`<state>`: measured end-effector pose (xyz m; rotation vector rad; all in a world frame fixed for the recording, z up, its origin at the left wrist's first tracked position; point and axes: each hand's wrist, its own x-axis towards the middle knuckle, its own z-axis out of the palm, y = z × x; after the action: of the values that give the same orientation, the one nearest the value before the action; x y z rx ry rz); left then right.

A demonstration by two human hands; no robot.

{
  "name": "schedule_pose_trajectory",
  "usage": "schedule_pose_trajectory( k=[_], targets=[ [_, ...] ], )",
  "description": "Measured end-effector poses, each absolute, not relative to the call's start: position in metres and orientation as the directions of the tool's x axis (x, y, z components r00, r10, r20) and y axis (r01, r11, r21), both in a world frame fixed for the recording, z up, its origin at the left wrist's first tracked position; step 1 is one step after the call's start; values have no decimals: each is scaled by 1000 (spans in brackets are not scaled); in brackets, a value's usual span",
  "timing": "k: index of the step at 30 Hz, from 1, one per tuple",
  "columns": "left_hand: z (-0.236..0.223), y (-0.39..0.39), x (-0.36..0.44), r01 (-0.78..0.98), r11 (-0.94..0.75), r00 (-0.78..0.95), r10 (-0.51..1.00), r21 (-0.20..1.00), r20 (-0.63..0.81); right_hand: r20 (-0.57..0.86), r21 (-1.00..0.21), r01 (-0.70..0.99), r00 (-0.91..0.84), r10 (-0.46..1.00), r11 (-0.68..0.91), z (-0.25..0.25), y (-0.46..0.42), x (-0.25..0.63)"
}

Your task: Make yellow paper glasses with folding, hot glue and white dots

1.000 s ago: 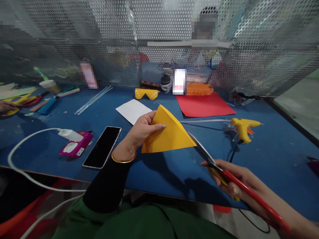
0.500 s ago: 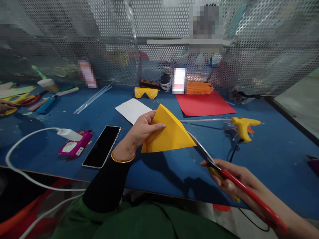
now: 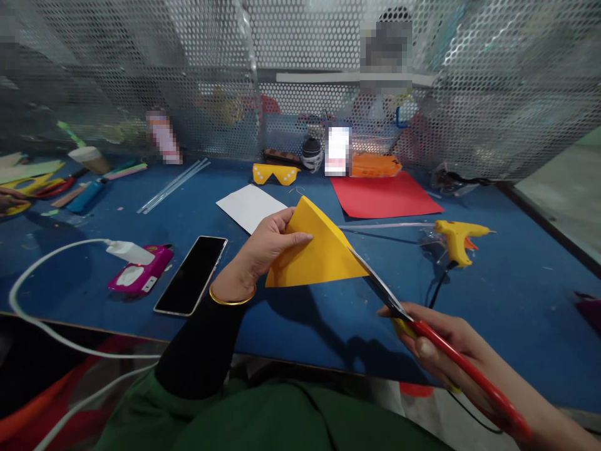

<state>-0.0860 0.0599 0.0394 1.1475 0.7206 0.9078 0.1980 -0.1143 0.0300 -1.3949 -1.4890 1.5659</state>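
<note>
My left hand (image 3: 267, 243) pinches a folded sheet of yellow paper (image 3: 319, 257) between thumb and fingers, above the blue table. My right hand (image 3: 441, 341) is closed round a pair of scissors (image 3: 469, 363) with red and yellow handles. Their blades point up and left and reach the right edge of the yellow paper, one blade showing in front of it. Beyond the paper lies a white sheet (image 3: 248, 207), partly covered by my left hand. Behind that, a yellow paper mask shape (image 3: 275, 174) with white dots rests on the table.
A yellow glue gun (image 3: 455, 241) lies right of the paper, beside a red sheet (image 3: 387, 195). On the left are a dark phone (image 3: 192, 275), a purple socket block (image 3: 141, 272) with a white plug, and clear glue sticks (image 3: 171, 188). A perforated metal screen (image 3: 300, 47) borders the back.
The scissors have shifted slightly up and left, with their visible blade tip further over the paper's right edge. My left hand and the yellow paper are nearly still.
</note>
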Motion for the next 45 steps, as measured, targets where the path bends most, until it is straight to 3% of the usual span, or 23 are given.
schedule_pose_trajectory(
  k=[9, 15, 22, 27, 33, 45],
  targets=[
    [39, 59, -86, -232, 152, 464, 885, 961, -28, -348, -924, 264, -288, 892, -275, 26, -115, 199],
    [40, 59, -87, -232, 196, 478, 876, 953, -63, -371, -914, 241, -163, 914, -327, 40, -118, 185],
    [44, 53, -87, -183, 287, 573, 808, 940, -135, -334, -935, 214, -271, 903, -281, 34, -119, 186],
    [45, 53, -87, -187, 302, 577, 804, 935, -144, -374, -917, 199, -119, 920, -347, 30, -124, 183],
    [46, 52, -87, -183, 302, 560, 814, 936, -153, -327, -934, 232, -252, 911, -272, 33, -117, 177],
    [48, 51, -89, -170, 304, 558, 814, 937, -162, -402, -890, 301, -169, 900, -342, 34, -115, 169]
  ],
)
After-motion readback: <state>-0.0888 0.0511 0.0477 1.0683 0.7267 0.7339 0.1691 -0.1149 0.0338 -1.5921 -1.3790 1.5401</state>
